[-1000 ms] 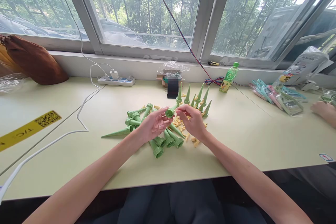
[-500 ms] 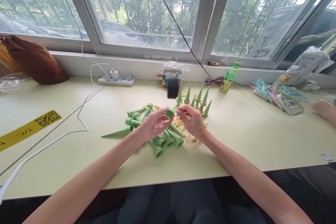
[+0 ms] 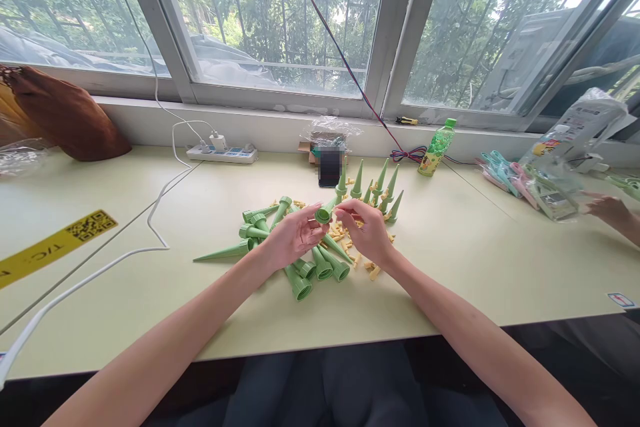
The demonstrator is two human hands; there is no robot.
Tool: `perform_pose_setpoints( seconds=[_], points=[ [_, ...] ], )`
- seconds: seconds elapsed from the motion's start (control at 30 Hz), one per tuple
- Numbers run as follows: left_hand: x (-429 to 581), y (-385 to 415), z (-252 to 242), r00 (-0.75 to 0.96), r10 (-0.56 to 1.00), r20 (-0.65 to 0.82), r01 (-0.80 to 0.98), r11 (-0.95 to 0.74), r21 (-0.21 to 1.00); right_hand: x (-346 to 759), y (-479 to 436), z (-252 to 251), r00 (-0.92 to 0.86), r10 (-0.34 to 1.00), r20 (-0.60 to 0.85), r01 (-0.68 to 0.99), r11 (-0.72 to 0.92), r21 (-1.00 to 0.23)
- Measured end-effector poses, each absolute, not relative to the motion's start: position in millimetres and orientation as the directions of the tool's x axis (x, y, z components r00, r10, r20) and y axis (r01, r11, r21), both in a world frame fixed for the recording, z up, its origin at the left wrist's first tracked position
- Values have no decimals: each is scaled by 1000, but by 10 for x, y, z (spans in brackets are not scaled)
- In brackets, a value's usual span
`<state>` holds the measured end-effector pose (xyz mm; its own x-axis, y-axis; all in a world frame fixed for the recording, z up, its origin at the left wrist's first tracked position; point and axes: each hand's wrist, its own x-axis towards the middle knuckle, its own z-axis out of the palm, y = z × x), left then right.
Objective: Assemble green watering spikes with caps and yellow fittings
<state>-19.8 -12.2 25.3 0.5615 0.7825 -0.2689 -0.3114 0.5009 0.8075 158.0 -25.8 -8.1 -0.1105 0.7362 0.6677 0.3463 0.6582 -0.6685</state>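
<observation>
My left hand (image 3: 299, 235) is closed around a green plant watering spike (image 3: 323, 215), its open threaded end facing me. Beside it, my right hand (image 3: 367, 230) has thumb and fingers pinched together against the side of the spike; whatever lies between them is hidden. A loose pile of green watering spikes (image 3: 301, 288) lies under and left of my left hand. Small yellow plastic valves (image 3: 374, 272) are scattered beneath my right hand. Behind the hands, several green spikes (image 3: 357, 181) stand point up, some with yellow valves at their sides.
A phone (image 3: 329, 168) leans on a small box at the back. Right of it stand a green drink bottle (image 3: 437, 148) and bagged pastel items (image 3: 530, 183), with another person's hand (image 3: 611, 210) nearby. A power strip (image 3: 223, 154) and white cable (image 3: 159, 230) lie left.
My hands and the spike look the same. At the right, the other person's hand has moved left towards the bagged items, and green items now show at the edge behind it.
</observation>
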Motion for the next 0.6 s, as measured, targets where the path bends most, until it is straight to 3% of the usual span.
perform_pose_setpoints(
  seconds=[0.6],
  points=[
    [-202, -115, 210, 567, 801, -193, -299, 418, 858, 1582, -262, -75, -119, 732, 671, 353, 663, -661]
  ],
)
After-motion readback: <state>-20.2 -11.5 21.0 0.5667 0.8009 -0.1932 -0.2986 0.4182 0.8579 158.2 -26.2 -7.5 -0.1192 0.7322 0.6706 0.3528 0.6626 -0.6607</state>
